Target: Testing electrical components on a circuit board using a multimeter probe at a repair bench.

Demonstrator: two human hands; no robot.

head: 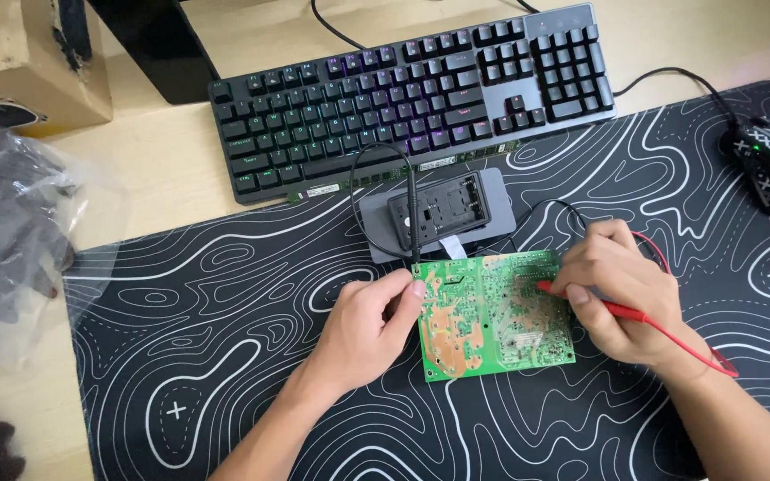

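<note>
While the left hand point(363, 325) pinches a black probe point(413, 223) at the edge of a green circuit board point(492, 312) lying on the patterned mat point(225, 312) of the counter, the right hand's point(621, 298) fingers grip a red probe point(572, 292) on its solder side; steady tips, touching one joint only, likely give the cleanest reading.

Meter point(438, 211) behind circuit board point(496, 313).

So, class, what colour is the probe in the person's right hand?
Red: the probe in the right hand shows best in the head view, tip on the circuit board.
</note>
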